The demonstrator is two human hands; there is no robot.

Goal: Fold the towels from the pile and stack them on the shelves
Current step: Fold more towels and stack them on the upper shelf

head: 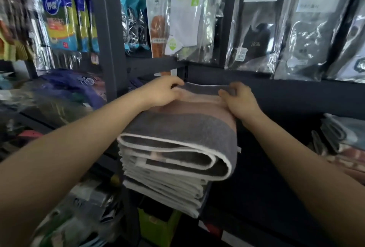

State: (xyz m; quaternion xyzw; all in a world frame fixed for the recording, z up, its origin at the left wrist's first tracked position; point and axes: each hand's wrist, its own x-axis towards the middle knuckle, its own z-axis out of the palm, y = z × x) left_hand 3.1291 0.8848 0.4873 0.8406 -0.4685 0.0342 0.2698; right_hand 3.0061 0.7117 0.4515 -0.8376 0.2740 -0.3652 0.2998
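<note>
Left hand [162, 92] and right hand [240, 100] each gripped the far edge of the top towel [177, 126], whose long axis ran away into the shelf [276, 92].

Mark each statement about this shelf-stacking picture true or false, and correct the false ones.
1. Both hands are on the top towel of the stack. True: the left hand and the right hand hold the far end of the top towel.
2. The top towel is plain white. False: it is grey with a pink band and a white edge.
3. The stack of folded towels holds several towels. True.
4. A green bin sits on top of the stack. False: it sits below it.
5. Bagged goods hang above the towels. True.
</note>
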